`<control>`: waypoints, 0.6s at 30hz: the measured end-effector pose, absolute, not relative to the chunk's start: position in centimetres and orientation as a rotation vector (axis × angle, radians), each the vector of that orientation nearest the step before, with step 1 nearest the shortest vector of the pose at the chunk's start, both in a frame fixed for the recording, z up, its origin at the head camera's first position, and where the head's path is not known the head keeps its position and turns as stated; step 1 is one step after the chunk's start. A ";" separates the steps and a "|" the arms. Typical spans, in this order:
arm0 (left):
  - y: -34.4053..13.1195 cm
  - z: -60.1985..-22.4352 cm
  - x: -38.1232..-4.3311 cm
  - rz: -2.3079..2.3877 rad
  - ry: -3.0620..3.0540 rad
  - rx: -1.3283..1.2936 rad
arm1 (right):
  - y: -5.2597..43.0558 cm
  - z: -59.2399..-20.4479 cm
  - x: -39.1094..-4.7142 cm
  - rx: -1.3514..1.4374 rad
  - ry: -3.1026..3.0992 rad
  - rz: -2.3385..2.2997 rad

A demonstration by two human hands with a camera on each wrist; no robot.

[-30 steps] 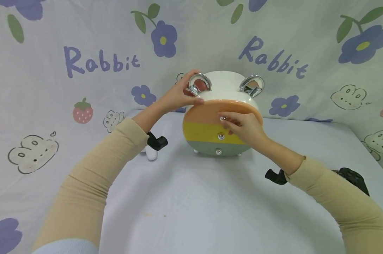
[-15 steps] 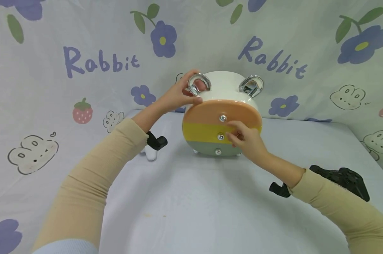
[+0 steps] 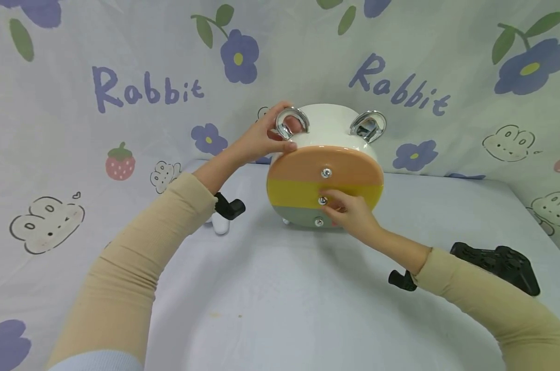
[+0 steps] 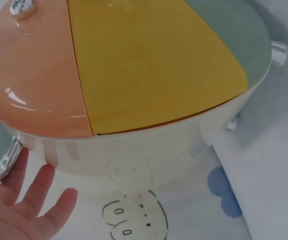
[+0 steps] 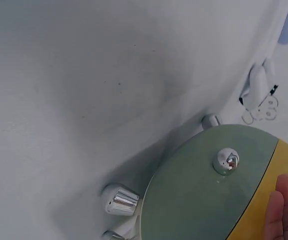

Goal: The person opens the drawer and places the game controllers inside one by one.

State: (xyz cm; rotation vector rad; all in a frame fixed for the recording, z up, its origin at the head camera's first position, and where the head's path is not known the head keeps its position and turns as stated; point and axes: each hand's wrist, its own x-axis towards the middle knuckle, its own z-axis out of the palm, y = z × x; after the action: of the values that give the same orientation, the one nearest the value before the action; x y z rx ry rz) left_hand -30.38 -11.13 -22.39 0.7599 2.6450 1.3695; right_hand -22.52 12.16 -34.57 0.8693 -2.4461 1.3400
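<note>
The small round chest [image 3: 330, 119] sits on the white tabletop [image 3: 280, 293], upright in front of me, near the back cloth [image 3: 145, 31]; my left hand [image 3: 263, 136] holds it at its top left side, with the fingers bent round behind the left silver loop [image 3: 280, 122] and the thumb on the front edge, just over the orange drawer [image 3: 298, 166]; the right silver loop [image 3: 381, 122] stands on the other side, like a second ear.

My right hand [image 3: 354, 212] has its fingers closed on the middle knob [image 3: 323, 201], a shiny ball on the yellow drawer [image 3: 291, 194]; below that is the green drawer [image 3: 296, 215] with its own silver knob [image 3: 319, 222]; from my left wrist, a thin dark line shows along the side of the yellow drawer.

A black game controller [image 3: 507, 267] lies off to my right, partly behind my sleeve [image 3: 475, 275]; a white thing [image 3: 220, 225] peeks out by my left wrist, too hidden to name; the back cloth says "Rabbit" in big purple letters two times, with flowers, a strawberry [image 3: 120, 164] and bunny faces around the words.
</note>
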 end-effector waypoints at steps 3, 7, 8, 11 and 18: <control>-11.1 -22.5 -30.4 1.381 2.638 0.768 | 12.0 -34.7 -22.7 0.871 -2.450 1.368; -11.1 -22.5 -30.4 1.384 2.637 0.775 | 11.7 -34.6 -22.9 0.837 -2.475 1.377; -11.1 -22.5 -30.4 1.383 2.637 0.779 | 11.7 -34.7 -22.9 0.830 -2.478 1.375; -11.1 -22.5 -30.4 1.378 2.642 0.782 | 11.6 -34.8 -23.1 0.828 -2.475 1.358; -11.1 -22.3 -30.3 1.364 2.641 0.775 | 11.6 -34.7 -23.6 0.845 -2.472 1.342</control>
State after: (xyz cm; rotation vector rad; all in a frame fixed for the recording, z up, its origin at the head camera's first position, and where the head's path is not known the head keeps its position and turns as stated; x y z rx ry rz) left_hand -30.26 -11.15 -22.30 0.7754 2.6415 1.3637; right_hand -23.58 11.56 -34.71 0.8446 -2.4722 1.3422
